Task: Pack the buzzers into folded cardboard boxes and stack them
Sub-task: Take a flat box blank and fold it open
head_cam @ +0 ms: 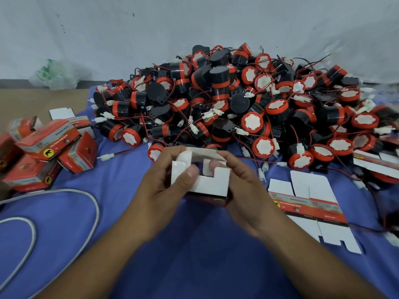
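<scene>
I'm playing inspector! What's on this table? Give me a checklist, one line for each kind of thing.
Surface: blue cloth spread over a brown surface.
Job's things: heap of red-and-black buzzers at the back; half-folded cardboard box in the middle; flat unfolded box on the right; closed red boxes tumbled on the left, not neatly stacked.
Clutter: plastic bag, far left by the wall.
Hands: left hand and right hand both grip the cardboard box, whose flaps are open.
Cables: grey cord looping on the left; thin red-and-black wires with white plugs trailing from the buzzers.
Surroundings: pale wall behind.
</scene>
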A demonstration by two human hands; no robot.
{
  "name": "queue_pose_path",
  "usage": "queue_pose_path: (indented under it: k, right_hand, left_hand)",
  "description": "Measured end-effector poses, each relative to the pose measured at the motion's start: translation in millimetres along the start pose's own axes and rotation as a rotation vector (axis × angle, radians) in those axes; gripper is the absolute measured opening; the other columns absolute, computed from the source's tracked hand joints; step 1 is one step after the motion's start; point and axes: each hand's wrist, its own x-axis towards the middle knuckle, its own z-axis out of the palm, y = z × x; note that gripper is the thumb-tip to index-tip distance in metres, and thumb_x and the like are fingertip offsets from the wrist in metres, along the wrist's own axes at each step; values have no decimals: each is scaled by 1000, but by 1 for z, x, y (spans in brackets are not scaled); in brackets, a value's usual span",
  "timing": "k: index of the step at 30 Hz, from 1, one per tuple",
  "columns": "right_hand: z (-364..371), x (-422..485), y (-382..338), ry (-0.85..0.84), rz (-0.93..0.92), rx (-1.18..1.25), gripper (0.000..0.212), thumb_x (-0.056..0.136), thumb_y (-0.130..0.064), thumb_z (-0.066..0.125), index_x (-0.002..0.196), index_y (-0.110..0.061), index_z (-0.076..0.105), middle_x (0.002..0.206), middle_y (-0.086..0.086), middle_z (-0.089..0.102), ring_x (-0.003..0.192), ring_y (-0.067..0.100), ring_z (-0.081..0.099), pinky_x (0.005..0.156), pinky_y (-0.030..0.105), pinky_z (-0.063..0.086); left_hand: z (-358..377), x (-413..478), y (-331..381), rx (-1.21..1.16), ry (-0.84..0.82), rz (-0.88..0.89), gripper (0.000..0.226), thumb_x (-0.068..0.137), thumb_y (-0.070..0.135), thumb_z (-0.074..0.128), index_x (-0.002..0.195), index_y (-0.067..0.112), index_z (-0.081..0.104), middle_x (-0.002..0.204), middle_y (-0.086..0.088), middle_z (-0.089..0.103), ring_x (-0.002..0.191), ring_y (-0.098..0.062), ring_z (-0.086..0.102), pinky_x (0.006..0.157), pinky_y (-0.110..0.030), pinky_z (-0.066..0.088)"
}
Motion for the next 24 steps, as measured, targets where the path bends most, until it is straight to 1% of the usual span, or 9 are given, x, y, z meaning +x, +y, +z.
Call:
queue_pose_path:
  k: [3, 5, 8, 12, 14, 16, 19, 22, 24]
  right_hand:
    - [3, 1, 5, -44, 44, 19, 66, 74, -62, 71, 125, -21, 63, 127, 10, 68, 118, 28, 63, 98, 50, 53]
    - [2, 0, 6, -90, 33, -19, 56, 84, -49, 66, 131, -19, 57, 131, 7, 66, 127, 30, 58, 103, 50, 49]
    - [2, 0, 9, -80, -52, -189, 36, 90, -21, 58, 125, -22, 58, 116, -1, 71, 109, 15, 66, 88, 28, 55]
    - [0, 1, 10, -26, -86, -177, 24, 86, -20, 62, 110, -26, 65, 101, 6, 69, 91, 20, 64, 76, 34, 54]
    - [-1, 2, 8, -15, -88, -133, 19, 86, -17, 63, 102, -27, 63, 98, 6, 67, 87, 21, 64, 71, 33, 56]
    - [-1, 3, 7, -5, -77, -40, 18, 85, -14, 63, 98, -27, 62, 97, 7, 68, 85, 21, 65, 67, 31, 56]
    - [-1, 4, 5, 47, -52, 45, 21, 86, -12, 65, 101, -24, 60, 99, 9, 69, 88, 24, 63, 70, 35, 53]
    - [-2, 1, 6, 54, -34, -34, 30, 91, -14, 67, 116, -12, 51, 102, 14, 59, 93, 31, 52, 79, 47, 39]
    - [-1, -2, 7, -42, -11, -107, 41, 88, -30, 70, 118, -14, 47, 101, 12, 54, 90, 31, 45, 79, 49, 34]
  left_hand:
    - [0, 5, 0, -113, 13, -56, 30, 90, 39, 60, 117, 26, 63, 115, 1, 70, 106, -16, 66, 85, -26, 53]
    - [-2, 5, -1, -196, 38, -123, 33, 85, 37, 65, 116, 25, 65, 116, -4, 70, 110, -26, 65, 89, -38, 54]
    - [-4, 5, -1, -264, 21, -156, 28, 82, 30, 73, 110, 29, 71, 112, -3, 72, 105, -23, 66, 88, -35, 55]
    - [1, 2, 3, -129, -1, -98, 37, 90, 23, 60, 127, 27, 63, 126, 10, 65, 118, -10, 61, 91, -24, 52]
    - [6, 0, 4, -29, 6, -100, 55, 94, 33, 55, 146, 36, 38, 138, 24, 53, 128, 2, 50, 98, -17, 46]
    - [12, -4, 7, 30, 55, -84, 71, 92, 46, 54, 150, 39, 15, 145, 30, 40, 134, 6, 42, 102, -17, 43]
    - [20, -9, 9, 377, 79, -5, 86, 86, 60, 51, 155, 26, 15, 155, 21, 29, 142, 1, 30, 110, -21, 36]
    - [25, -12, 9, 625, 24, 26, 113, 75, 76, 55, 159, 14, 12, 163, 9, 15, 141, 19, 5, 104, 3, 16]
    - [22, -11, 12, 647, 22, -10, 123, 67, 82, 56, 159, 13, 12, 161, 8, 16, 132, 29, 1, 96, 9, 12]
